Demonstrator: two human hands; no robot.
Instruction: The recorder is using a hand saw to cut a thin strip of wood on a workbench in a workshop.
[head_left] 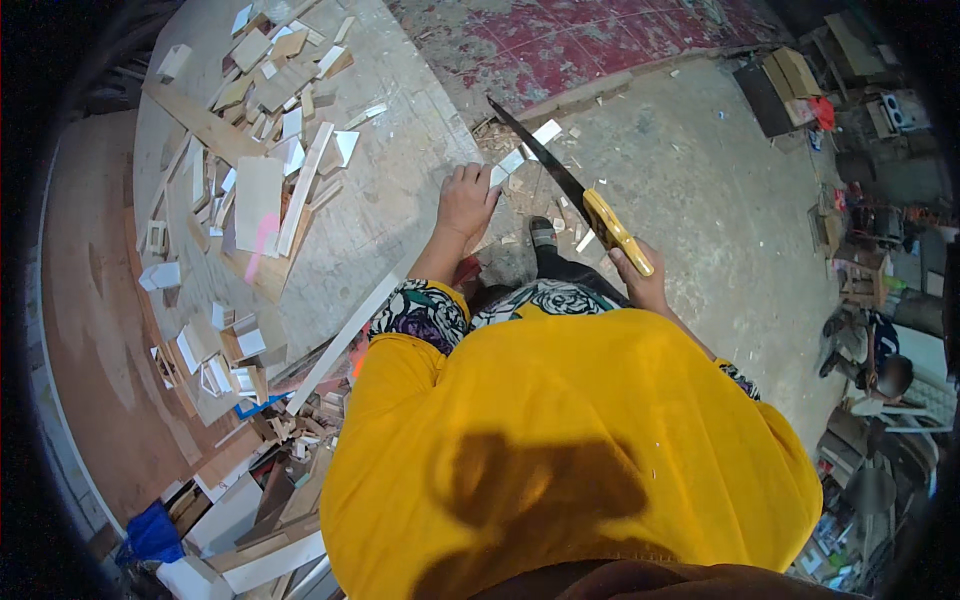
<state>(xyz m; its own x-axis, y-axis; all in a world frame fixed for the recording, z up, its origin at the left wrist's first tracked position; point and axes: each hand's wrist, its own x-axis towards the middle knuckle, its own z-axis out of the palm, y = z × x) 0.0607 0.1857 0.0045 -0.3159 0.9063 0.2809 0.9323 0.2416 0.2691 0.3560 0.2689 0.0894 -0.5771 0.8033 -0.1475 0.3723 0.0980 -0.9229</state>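
Note:
A handsaw (563, 178) with a dark tapering blade and a yellow handle is gripped in my right hand (641, 272). Its tip points up and left, and the blade crosses a long white wooden strip (508, 166) near the strip's far end. My left hand (467, 205) holds that strip down at the edge of the worktable (400, 120), fingers curled over it. The strip runs back under my left forearm toward the near left, and its far end juts past the table edge. Whether the blade has cut into the wood cannot be made out.
Wood offcuts (262, 190) lie heaped across the table's left part. More scraps (290, 440) are piled below its near edge. Chips litter the concrete floor (700, 200) around my foot (543, 235). Another person (872, 355) is at the far right, among stacked items.

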